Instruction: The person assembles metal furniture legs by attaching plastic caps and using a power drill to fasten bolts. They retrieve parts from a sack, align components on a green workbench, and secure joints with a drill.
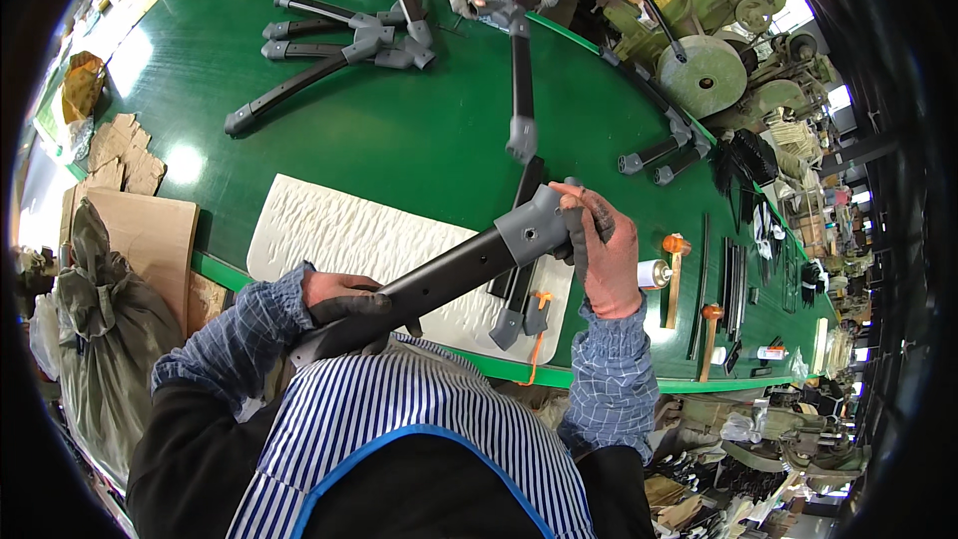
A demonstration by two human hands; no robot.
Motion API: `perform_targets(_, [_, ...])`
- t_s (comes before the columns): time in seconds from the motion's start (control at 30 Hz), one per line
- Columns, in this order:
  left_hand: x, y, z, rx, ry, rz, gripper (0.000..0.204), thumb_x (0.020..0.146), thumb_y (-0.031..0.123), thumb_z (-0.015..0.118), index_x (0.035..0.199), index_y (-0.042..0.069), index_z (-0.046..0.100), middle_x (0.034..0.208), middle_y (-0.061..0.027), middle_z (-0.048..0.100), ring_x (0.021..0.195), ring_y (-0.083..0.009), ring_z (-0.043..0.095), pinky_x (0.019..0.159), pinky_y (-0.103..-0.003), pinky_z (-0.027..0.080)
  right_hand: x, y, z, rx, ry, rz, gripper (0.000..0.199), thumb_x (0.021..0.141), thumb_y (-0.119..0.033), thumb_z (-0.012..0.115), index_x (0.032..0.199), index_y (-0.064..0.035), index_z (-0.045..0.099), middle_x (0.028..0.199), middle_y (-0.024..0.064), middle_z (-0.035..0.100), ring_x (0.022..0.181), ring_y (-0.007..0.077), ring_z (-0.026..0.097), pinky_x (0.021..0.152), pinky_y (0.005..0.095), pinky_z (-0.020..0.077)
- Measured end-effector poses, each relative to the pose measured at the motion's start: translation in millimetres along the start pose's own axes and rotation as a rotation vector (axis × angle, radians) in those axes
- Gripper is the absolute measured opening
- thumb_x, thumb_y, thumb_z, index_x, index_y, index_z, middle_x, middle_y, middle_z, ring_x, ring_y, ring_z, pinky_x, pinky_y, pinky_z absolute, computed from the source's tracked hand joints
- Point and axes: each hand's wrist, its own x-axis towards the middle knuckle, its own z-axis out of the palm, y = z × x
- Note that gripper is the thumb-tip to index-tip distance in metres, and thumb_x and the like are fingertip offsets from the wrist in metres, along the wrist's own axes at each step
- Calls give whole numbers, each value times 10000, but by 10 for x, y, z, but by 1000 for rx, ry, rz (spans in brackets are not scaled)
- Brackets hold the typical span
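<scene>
Black bar (pixel 439 274) held slanting over the white mat (pixel 319 230), left hand (pixel 339 299) closed round its low end to steady it, right hand (pixel 604 250) wrapped shut on the grey joint (pixel 534 225) up top.

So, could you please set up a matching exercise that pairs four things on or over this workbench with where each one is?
Things:
1. black tube with grey joint
2. white padded mat
3. spray can
4. pile of black and grey frame parts

Places:
A. far end of the green table, left of the co-worker
B. held in both of the person's hands
C. flat on the table's near edge
D. on the table, right of the right hand

Pairs: 1-B, 2-C, 3-D, 4-A
</scene>
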Motion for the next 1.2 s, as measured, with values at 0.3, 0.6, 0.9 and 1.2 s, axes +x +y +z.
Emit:
perform_targets(0.3, [313,249,-341,-622,-432,223,622,1006,368,477,1487,8,313,953,-193,683,674,-240,697,623,-327,595,545,-52,399,73,-145,80,410,964,-282,625,1302,-52,589,1194,62,639,1050,148,573,956,291,443])
perform_targets(0.6, [908,296,-1248,-781,-357,378,730,1009,503,418,1525,28,214,1046,-233,652,645,-303,696,542,-397,594,1398,295,1115,0,-112,-25,569,935,-250,664,1437,-81,458,1408,101,527,1222,262,533,1073,362,380])
perform_targets(0.9, [1634,451,-2171,-881,-331,393,542,1049,435,358,1354,-11,396,968,-236,656,625,-289,680,523,-381,589,2373,633,1369,-335,-59,-180,269,810,-8,708,1063,-63,637,1004,98,541,861,245,577,765,355,492])
perform_targets(1.2, [1882,575,-2646,-769,-185,296,560,1041,453,378,1391,16,360,930,-194,654,603,-262,677,504,-353,580,3038,939,1456,-494,-307,-178,323,839,-52,667,1150,-95,593,1024,141,528,944,345,561,821,437,484])
